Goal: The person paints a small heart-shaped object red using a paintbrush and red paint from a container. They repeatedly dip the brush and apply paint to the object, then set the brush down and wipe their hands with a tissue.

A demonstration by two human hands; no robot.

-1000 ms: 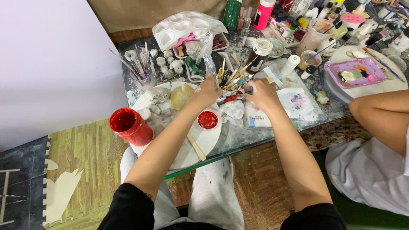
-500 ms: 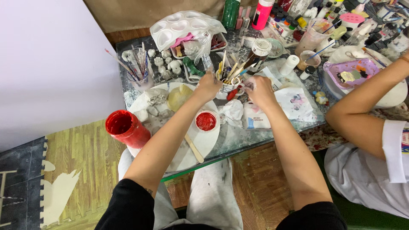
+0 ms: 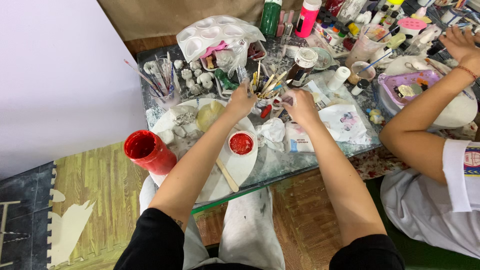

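Observation:
My left hand (image 3: 242, 101) is closed against the left side of a small pot of brushes (image 3: 265, 86) at the middle of the glass table. My right hand (image 3: 301, 106) is on the pot's right side, fingertips pinched on what looks like a thin brush handle; the grip itself is partly hidden. Both forearms reach over a round white plate (image 3: 218, 176). On the plate are a small dish of red paint (image 3: 241, 143), a wooden stick (image 3: 228, 176) and several white plaster pieces (image 3: 183, 120).
A red paint jar (image 3: 148, 151) stands at the table's near left corner. A glass of brushes (image 3: 163, 83), a white palette (image 3: 215, 31), a brown jar (image 3: 302, 67) and paint bottles (image 3: 306, 16) crowd the back. A co-worker's arm (image 3: 425, 112) reaches across a purple palette (image 3: 410, 86) on the right.
My hands have stayed at the brush pot with only small shifts. The co-worker's arm has stretched out toward the far right of the table.

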